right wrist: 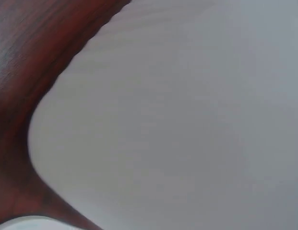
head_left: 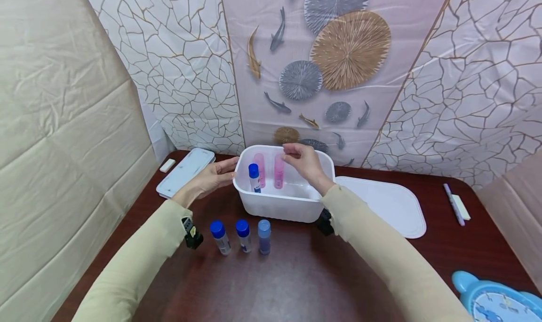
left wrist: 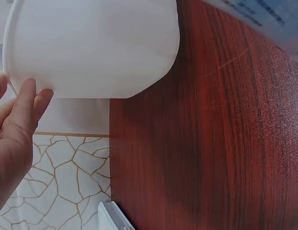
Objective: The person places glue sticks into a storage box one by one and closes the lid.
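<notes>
A white plastic bin (head_left: 279, 208) stands at the back of the table. My left hand (head_left: 209, 177) touches its left rim with fingers fairly straight; the left wrist view shows these fingertips (left wrist: 29, 98) against the bin wall (left wrist: 101, 52). My right hand (head_left: 306, 164) reaches over the bin, its thumb and fingertips close to the top of an upright pink glue stick (head_left: 278, 174). Another pink glue stick (head_left: 260, 169) and a blue-capped glue stick (head_left: 254, 177) also stand inside. The right wrist view shows only the bin's outer wall (right wrist: 163, 120), not the hand.
In front of the bin stand two blue-capped glue sticks (head_left: 220, 237) and a bluish translucent one (head_left: 264, 237). A white lid (head_left: 383, 204) lies right of the bin, a pale flat case (head_left: 185, 171) left. A pen (head_left: 454, 204) and a blue clock (head_left: 495, 298) are farther right.
</notes>
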A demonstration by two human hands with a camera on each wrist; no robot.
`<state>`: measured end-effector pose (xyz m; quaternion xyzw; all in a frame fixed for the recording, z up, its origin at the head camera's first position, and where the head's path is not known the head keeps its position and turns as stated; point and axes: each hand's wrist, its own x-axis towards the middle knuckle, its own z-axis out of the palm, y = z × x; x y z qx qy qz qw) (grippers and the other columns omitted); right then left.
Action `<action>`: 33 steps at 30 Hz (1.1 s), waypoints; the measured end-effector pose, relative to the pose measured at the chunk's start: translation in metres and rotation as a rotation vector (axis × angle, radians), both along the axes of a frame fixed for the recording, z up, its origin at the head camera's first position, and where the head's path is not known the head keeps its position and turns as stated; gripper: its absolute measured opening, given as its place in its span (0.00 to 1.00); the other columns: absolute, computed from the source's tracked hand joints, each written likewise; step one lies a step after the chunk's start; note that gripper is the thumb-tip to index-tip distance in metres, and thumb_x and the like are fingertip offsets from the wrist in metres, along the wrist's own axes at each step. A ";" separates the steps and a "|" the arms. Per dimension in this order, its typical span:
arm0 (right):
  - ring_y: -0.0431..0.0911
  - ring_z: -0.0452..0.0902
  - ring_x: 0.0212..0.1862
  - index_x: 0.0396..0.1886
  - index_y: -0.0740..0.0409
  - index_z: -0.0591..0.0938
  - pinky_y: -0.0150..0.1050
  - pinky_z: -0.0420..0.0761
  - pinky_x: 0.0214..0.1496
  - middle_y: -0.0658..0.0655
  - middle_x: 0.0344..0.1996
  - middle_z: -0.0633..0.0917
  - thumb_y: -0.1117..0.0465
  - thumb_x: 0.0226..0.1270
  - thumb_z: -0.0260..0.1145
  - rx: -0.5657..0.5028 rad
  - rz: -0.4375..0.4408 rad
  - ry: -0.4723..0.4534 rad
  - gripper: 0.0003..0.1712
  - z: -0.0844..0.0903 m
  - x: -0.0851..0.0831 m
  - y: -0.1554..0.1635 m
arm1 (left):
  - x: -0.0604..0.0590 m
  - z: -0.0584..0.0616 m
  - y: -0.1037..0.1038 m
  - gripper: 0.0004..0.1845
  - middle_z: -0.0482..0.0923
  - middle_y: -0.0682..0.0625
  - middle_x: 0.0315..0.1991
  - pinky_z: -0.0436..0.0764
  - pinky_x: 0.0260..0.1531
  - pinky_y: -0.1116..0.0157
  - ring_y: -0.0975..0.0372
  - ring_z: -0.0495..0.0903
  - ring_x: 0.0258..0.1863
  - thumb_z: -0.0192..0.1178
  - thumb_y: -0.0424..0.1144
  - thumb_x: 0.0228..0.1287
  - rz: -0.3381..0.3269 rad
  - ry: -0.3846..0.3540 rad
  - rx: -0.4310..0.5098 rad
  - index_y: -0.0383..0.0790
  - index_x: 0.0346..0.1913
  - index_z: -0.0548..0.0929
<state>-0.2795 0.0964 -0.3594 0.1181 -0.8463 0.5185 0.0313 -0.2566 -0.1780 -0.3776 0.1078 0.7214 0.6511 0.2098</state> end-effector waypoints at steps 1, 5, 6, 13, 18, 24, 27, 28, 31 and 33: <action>0.53 0.80 0.49 0.54 0.66 0.79 0.40 0.81 0.53 0.65 0.48 0.83 0.65 0.63 0.65 -0.027 0.008 0.017 0.19 0.004 0.004 0.001 | 0.000 0.000 0.000 0.33 0.53 0.42 0.73 0.66 0.64 0.56 0.51 0.58 0.70 0.52 0.31 0.69 0.000 0.001 0.001 0.37 0.73 0.53; 0.43 0.81 0.44 0.52 0.64 0.80 0.30 0.81 0.47 0.62 0.46 0.84 0.63 0.63 0.65 -0.148 0.078 0.015 0.18 0.018 0.027 0.005 | 0.000 0.002 0.001 0.33 0.54 0.42 0.73 0.67 0.64 0.56 0.51 0.59 0.70 0.52 0.31 0.69 0.003 0.002 0.005 0.37 0.73 0.54; 0.40 0.80 0.43 0.52 0.64 0.80 0.28 0.80 0.46 0.62 0.46 0.84 0.64 0.63 0.65 -0.181 0.112 0.008 0.17 0.020 0.035 0.005 | 0.000 0.003 0.001 0.33 0.54 0.42 0.73 0.67 0.64 0.56 0.51 0.59 0.70 0.53 0.31 0.68 0.004 0.002 0.001 0.38 0.73 0.54; 0.39 0.82 0.46 0.52 0.72 0.78 0.33 0.82 0.49 0.68 0.47 0.83 0.70 0.62 0.64 -0.312 0.409 -0.086 0.18 0.008 0.087 0.001 | 0.000 0.005 0.000 0.33 0.55 0.42 0.72 0.67 0.64 0.56 0.51 0.60 0.69 0.53 0.31 0.68 0.006 0.015 -0.018 0.38 0.73 0.54; 0.55 0.79 0.52 0.53 0.72 0.76 0.35 0.80 0.54 0.70 0.50 0.81 0.70 0.61 0.65 -0.313 0.569 -0.119 0.21 -0.013 0.106 0.001 | 0.000 0.004 -0.001 0.33 0.55 0.42 0.72 0.69 0.62 0.57 0.50 0.61 0.69 0.54 0.31 0.68 0.009 0.021 -0.018 0.38 0.73 0.55; 0.62 0.75 0.56 0.56 0.73 0.74 0.37 0.78 0.56 0.72 0.53 0.78 0.69 0.60 0.66 -0.312 0.659 -0.167 0.24 -0.030 0.113 0.000 | -0.001 0.002 -0.001 0.32 0.56 0.41 0.72 0.68 0.63 0.56 0.50 0.61 0.69 0.53 0.30 0.68 0.007 0.014 -0.008 0.38 0.73 0.55; 0.61 0.75 0.56 0.56 0.73 0.74 0.38 0.79 0.56 0.73 0.53 0.77 0.68 0.60 0.66 -0.311 0.679 -0.185 0.24 -0.034 0.114 -0.001 | 0.000 0.001 -0.001 0.32 0.56 0.41 0.72 0.68 0.63 0.56 0.50 0.61 0.69 0.53 0.30 0.68 0.007 0.010 -0.005 0.38 0.73 0.55; 0.61 0.75 0.55 0.56 0.73 0.74 0.38 0.79 0.56 0.73 0.53 0.77 0.68 0.60 0.66 -0.311 0.684 -0.189 0.24 -0.036 0.114 -0.001 | 0.000 0.001 -0.001 0.32 0.55 0.41 0.72 0.68 0.63 0.56 0.50 0.60 0.69 0.52 0.30 0.68 0.007 0.010 -0.006 0.38 0.73 0.55; 0.58 0.77 0.54 0.56 0.72 0.75 0.37 0.79 0.56 0.73 0.53 0.77 0.68 0.60 0.66 -0.296 0.687 -0.199 0.24 -0.039 0.113 -0.002 | 0.000 -0.001 -0.001 0.32 0.55 0.41 0.72 0.68 0.63 0.56 0.50 0.60 0.69 0.52 0.30 0.68 0.006 0.007 -0.002 0.38 0.73 0.54; 0.56 0.78 0.54 0.55 0.72 0.75 0.36 0.79 0.56 0.74 0.52 0.77 0.68 0.61 0.66 -0.292 0.692 -0.201 0.23 -0.041 0.113 -0.003 | 0.000 -0.001 -0.001 0.32 0.55 0.41 0.72 0.68 0.63 0.56 0.50 0.60 0.69 0.52 0.30 0.69 0.004 0.003 0.003 0.37 0.73 0.54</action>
